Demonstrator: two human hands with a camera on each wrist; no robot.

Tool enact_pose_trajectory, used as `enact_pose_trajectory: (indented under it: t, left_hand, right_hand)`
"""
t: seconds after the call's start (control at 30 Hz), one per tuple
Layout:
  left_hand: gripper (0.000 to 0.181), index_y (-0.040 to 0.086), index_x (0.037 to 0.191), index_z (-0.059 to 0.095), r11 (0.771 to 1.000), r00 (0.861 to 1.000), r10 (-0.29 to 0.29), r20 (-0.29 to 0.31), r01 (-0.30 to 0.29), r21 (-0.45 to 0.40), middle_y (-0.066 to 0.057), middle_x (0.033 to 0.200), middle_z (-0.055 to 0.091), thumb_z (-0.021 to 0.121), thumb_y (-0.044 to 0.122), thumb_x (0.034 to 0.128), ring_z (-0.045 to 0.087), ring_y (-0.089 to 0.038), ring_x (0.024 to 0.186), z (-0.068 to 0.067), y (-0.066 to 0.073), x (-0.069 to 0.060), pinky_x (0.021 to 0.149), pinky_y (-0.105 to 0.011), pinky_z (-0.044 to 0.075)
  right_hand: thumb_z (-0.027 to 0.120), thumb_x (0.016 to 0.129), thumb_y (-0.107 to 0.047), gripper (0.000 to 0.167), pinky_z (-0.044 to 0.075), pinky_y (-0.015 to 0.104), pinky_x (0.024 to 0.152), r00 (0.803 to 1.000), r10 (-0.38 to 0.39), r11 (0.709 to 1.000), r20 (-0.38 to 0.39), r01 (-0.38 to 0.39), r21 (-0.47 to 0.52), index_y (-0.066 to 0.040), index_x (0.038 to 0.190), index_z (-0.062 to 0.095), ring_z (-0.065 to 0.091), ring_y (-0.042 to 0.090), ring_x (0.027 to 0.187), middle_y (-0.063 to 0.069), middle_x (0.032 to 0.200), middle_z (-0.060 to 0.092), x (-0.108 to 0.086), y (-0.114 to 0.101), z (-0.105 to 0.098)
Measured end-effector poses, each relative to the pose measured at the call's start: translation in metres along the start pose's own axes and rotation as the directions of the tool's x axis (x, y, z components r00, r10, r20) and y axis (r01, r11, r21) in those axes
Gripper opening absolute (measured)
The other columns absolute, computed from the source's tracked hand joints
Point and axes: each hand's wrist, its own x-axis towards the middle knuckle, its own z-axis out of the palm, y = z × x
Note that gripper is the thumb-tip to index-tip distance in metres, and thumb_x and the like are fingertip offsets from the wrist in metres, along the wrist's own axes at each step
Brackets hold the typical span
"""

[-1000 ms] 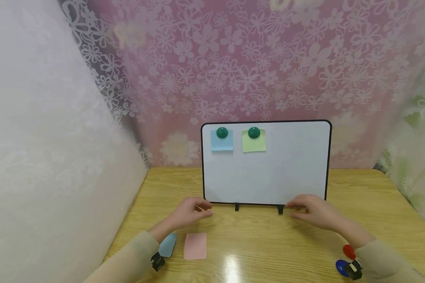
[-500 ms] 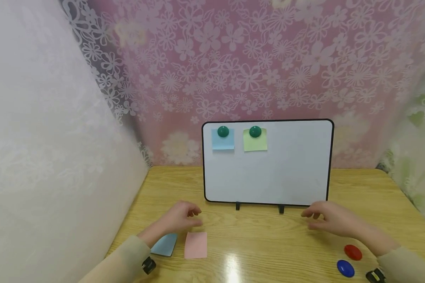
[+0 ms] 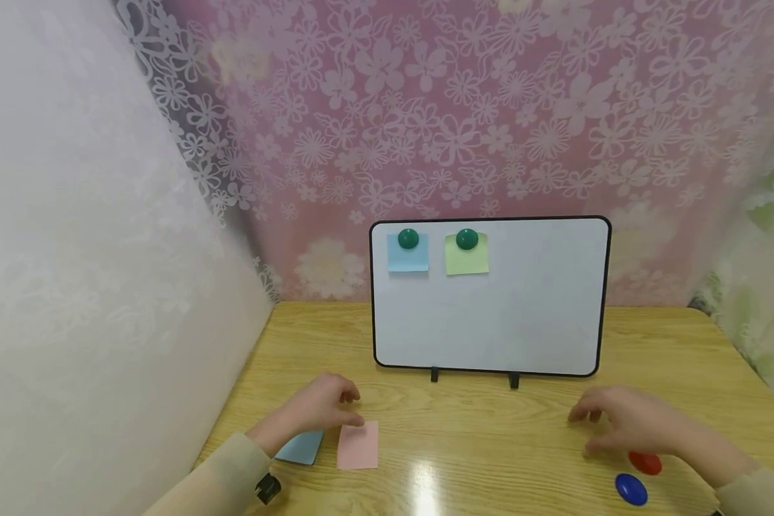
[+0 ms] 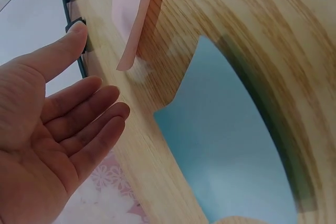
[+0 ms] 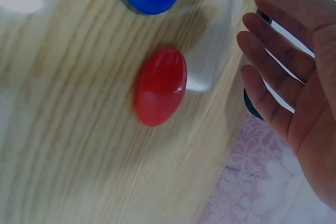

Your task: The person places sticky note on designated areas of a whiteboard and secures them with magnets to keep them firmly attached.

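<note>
My left hand [image 3: 316, 408] hovers over the table with loosely bent fingers and holds nothing. Below it lie a pink sticky note [image 3: 357, 446] and a blue sticky note [image 4: 226, 140], the blue one partly covered by the wrist in the head view. On the right, my right hand [image 3: 638, 423] is above the table, also holding nothing. Close beneath it sits a red round magnet [image 5: 161, 87], partly hidden by the hand in the head view. A blue round magnet [image 3: 631, 489] lies just in front of the red one.
A whiteboard [image 3: 490, 315] with a black frame stands at the back on small black feet [image 3: 514, 380]. Green magnets [image 3: 467, 239] pin a light blue note [image 3: 408, 258] and a yellow-green note [image 3: 467, 264] to its upper left. Floral curtains [image 3: 426, 143] enclose the table.
Both hands have drawn back from the whiteboard's lower edge and moved apart, left hand toward the notes, right hand toward the magnets. The board, notes and magnets keep their places.
</note>
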Motion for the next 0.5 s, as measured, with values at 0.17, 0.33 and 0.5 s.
enact_pose_trajectory:
  t: [0.17, 0.33, 0.5]
  left_hand:
    - [0.041, 0.007, 0.111, 0.08, 1.0, 1.0, 0.003, 0.003, -0.003, 0.019, 0.0, 0.101, 0.074, 0.093, 0.037, 0.0864, 0.066, -0.014, 0.091, 0.002, 0.001, -0.001, 0.081, -0.037, 0.057]
    - [0.036, 0.008, 0.106, 0.08, 0.999, 1.0, 0.017, 0.006, -0.017, 0.035, 0.003, 0.095, 0.073, 0.094, 0.034, 0.0859, 0.061, -0.009, 0.082, 0.004, 0.003, -0.003, 0.076, -0.034, 0.056]
    - [0.034, 0.009, 0.102, 0.08, 0.998, 1.0, 0.027, 0.009, -0.028, 0.048, 0.006, 0.089, 0.069, 0.094, 0.034, 0.0849, 0.055, -0.006, 0.076, 0.006, 0.003, -0.003, 0.071, -0.031, 0.052]
  right_hand:
    - [0.093, 0.084, -0.043, 0.04, 0.057, 0.033, 0.071, 1.0, -0.008, 1.0, -0.003, 0.008, 0.009, -0.022, 0.115, 0.079, 0.063, 0.002, 0.09, -0.015, 0.109, 0.072, -0.009, 0.002, 0.003]
    - [0.093, 0.085, -0.041, 0.039, 0.056, 0.032, 0.069, 0.999, -0.043, 0.999, -0.007, 0.043, 0.026, -0.02, 0.115, 0.079, 0.063, 0.001, 0.089, -0.016, 0.109, 0.072, -0.016, 0.003, 0.005]
    - [0.093, 0.085, -0.039, 0.038, 0.055, 0.031, 0.067, 0.997, -0.07, 0.998, -0.012, 0.07, 0.005, -0.02, 0.115, 0.079, 0.061, 0.0, 0.088, -0.017, 0.109, 0.071, -0.022, 0.003, 0.006]
